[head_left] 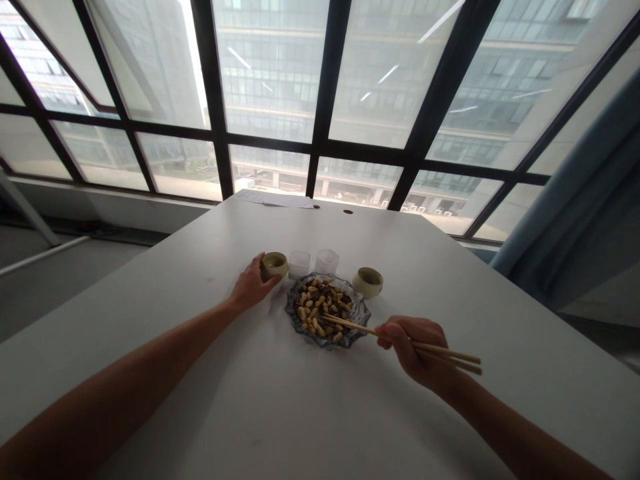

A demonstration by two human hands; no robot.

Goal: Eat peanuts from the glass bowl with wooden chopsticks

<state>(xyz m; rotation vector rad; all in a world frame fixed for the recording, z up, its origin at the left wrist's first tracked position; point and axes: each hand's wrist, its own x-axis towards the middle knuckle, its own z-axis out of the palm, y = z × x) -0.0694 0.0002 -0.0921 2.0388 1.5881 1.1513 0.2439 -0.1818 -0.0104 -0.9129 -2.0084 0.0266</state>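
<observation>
Ahead of my right hand [415, 343], closed around two slim wooden chopsticks [350, 324], sits the scalloped clear-glass bowl [327, 344] of peanuts; the smooth tips could let a shell roll off. My left hand [253, 283], arm stretched forward, grips a small olive-green cup [275, 265].

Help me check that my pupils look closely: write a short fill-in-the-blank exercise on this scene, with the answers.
1. The right hand holds a pair of light wooden ____.
2. The scalloped clear glass bowl holds light-brown ____ in their shells.
3. The left hand touches one round olive-green cup; the matching cup stands on the bowl's ____ side.
4. The two see-through cups stand ____ the two olive-green ones.

Missing words: chopsticks; peanuts; right; between.
</observation>
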